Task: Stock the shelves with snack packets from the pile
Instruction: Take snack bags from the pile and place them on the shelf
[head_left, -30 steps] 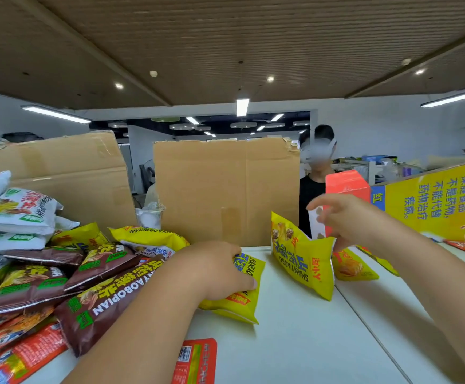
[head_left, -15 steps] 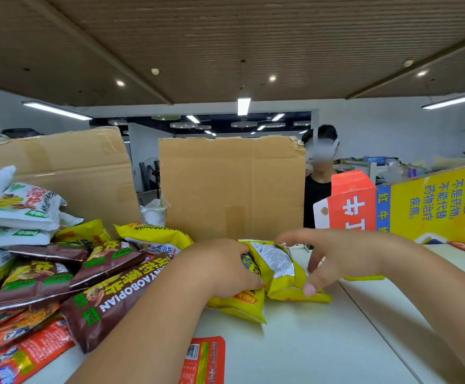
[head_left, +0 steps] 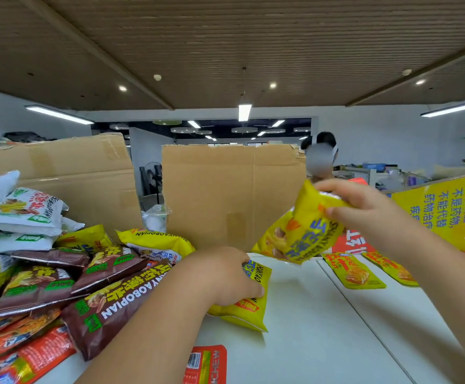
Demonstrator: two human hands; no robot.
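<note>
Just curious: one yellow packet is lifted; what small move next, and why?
Probably carry the lifted yellow snack packet rightward towards the flat yellow pouches: the right-hand grip holds it clear of the white table; the left-hand grip holds a second yellow packet.

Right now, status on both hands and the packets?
Left hand grips yellow packet on table. Right hand holds second yellow packet aloft. Nothing blocks either.

2 hands (head_left: 225,275), 2 cardbd sheets (head_left: 231,195).
</note>
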